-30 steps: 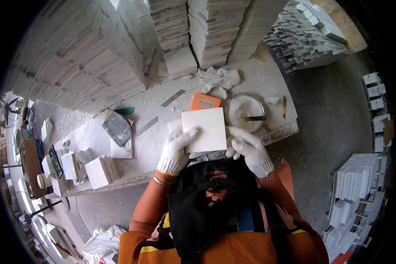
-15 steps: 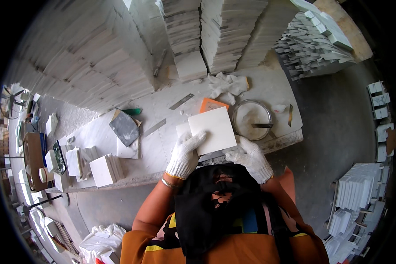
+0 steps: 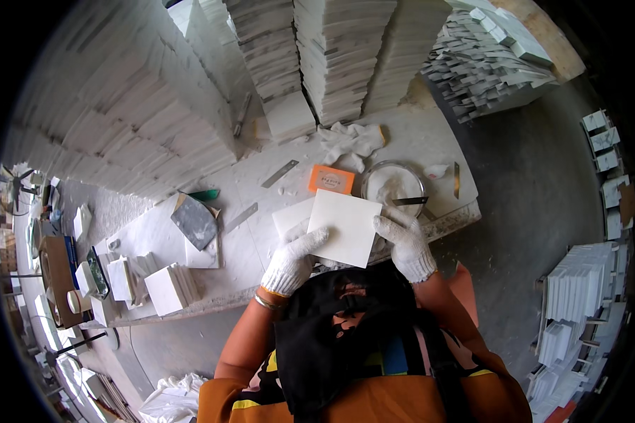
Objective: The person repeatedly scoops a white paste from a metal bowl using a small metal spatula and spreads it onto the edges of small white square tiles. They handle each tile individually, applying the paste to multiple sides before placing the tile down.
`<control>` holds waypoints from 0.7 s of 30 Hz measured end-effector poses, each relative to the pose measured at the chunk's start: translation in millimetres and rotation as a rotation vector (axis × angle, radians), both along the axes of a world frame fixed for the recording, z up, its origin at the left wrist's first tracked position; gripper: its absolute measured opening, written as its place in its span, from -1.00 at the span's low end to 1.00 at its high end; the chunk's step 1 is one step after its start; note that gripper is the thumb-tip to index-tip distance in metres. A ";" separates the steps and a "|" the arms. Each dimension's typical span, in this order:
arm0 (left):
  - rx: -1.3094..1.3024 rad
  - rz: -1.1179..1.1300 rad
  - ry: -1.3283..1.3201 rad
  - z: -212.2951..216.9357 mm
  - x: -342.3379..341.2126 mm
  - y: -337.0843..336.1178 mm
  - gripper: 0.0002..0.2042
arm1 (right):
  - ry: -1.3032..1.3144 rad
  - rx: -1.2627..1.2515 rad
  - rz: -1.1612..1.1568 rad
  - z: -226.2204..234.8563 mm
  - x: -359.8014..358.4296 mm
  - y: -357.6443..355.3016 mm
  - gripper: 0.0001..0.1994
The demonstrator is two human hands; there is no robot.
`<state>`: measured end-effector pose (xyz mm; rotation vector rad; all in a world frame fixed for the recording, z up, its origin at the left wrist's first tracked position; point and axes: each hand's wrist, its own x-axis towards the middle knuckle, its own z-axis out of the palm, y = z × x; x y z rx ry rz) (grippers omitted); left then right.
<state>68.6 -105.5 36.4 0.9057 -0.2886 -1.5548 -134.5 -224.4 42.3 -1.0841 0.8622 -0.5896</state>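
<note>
Gripping white square tile [image 3: 343, 227] at opposite edges, gloved left hand [image 3: 291, 262] and right hand [image 3: 405, 244] pinch it level above table [image 3: 261, 247]; round bowl [image 3: 394, 189] just beyond tile.

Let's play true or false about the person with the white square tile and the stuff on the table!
1. Both hands wear white gloves. True: the left hand and right hand are gloved.
2. Both hands hold the white tile. True.
3. The small box behind the tile is blue. False: it is orange.
4. The round bowl sits left of the orange box. False: it sits to its right.
5. Tall tile stacks rise at the back of the table. True.
</note>
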 end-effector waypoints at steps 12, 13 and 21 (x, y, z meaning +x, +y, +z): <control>0.034 0.107 -0.012 -13.0 -0.5 1.5 -0.57 | 0.099 0.017 0.429 -1.7 -14.7 15.0 -0.35; 0.044 0.119 -0.022 -10.0 -1.0 1.4 -0.57 | 0.090 0.039 0.403 1.9 -14.4 15.5 -0.34; 0.004 0.089 0.027 -12.2 -1.8 -0.6 -0.52 | 0.089 -0.062 0.239 -15.9 -21.3 15.3 -0.37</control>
